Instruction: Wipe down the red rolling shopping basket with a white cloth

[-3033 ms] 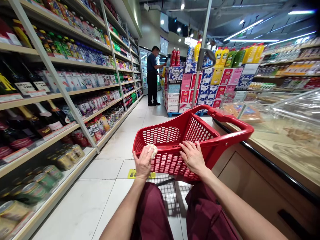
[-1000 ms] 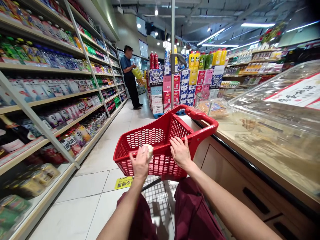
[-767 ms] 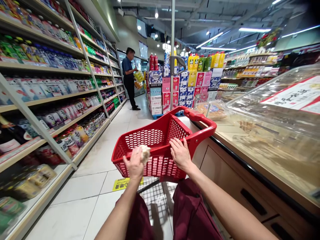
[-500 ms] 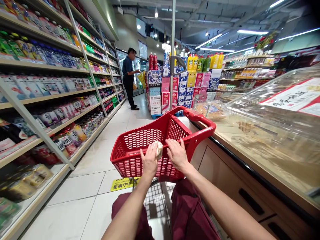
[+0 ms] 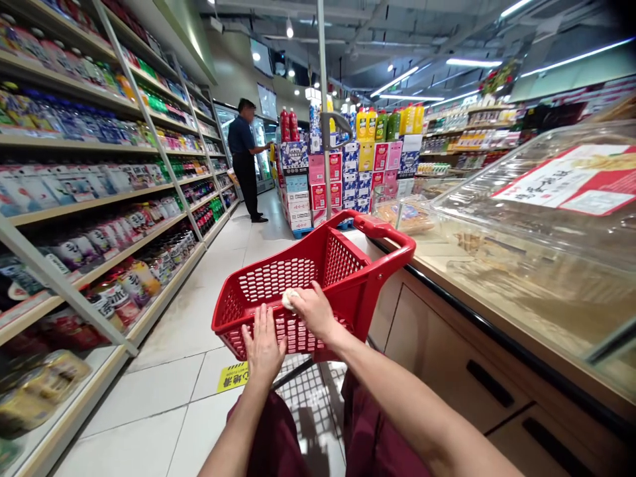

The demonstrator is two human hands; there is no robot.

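A red plastic shopping cart [image 5: 373, 291] with a perforated basket stands in front of my knees. My right hand [image 5: 315, 313] is closed around a small crumpled white wad [image 5: 288, 299], a cloth or tissue, at the basket's near rim. Part of the wad is hidden by the fingers. To its left, my left hand [image 5: 264, 348] lies flat against the basket's near side, fingers stretched and holding nothing. No goods are visible in the part of the basket that I can see.
Drink shelves [image 5: 94, 205] line the left side. On the right runs a wooden counter [image 5: 437, 344] with clear plastic covers [image 5: 497, 225]. Stacked drink cartons [image 5: 348, 179] and a standing person [image 5: 244, 159] are farther ahead. A yellow floor sign [image 5: 232, 377] lies below the cart.
The white wad has passed from beside my left hand into my right hand. My left hand has moved left and down, my right hand left. The view has shifted slightly.
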